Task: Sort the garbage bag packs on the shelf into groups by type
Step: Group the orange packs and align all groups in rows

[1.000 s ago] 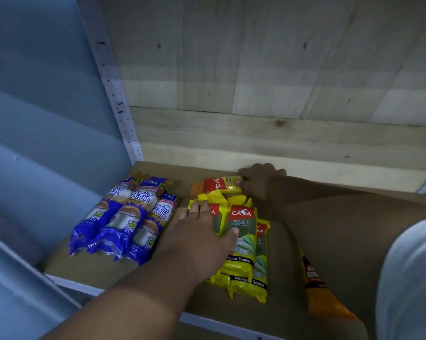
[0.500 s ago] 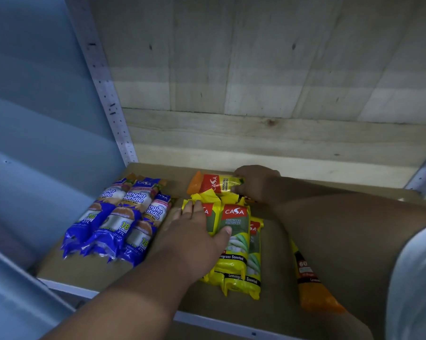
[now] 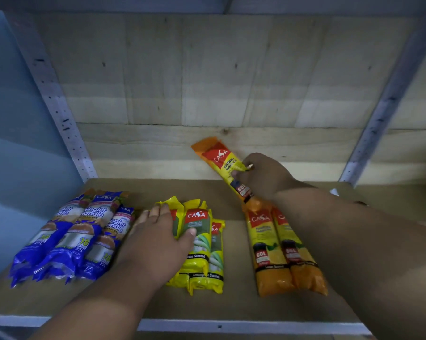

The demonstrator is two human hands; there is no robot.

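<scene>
Right hand point(image 3: 261, 176) grips orange pack point(image 3: 223, 163), lifted above shelf point(image 3: 231, 305) at rear; long axis tilted, top end up-left, lower end just behind orange group point(image 3: 284, 251); group lies directly toward viewer from held pack, long axes front-to-back; right hand nearer. Left hand point(image 3: 158, 239) open, flat on yellow group point(image 3: 199, 244). Count: blue packs point(image 3: 69, 238) three, far left; yellow three visible; orange two on shelf plus one held. Judgement: placement needs pack turned front-to-back.
</scene>
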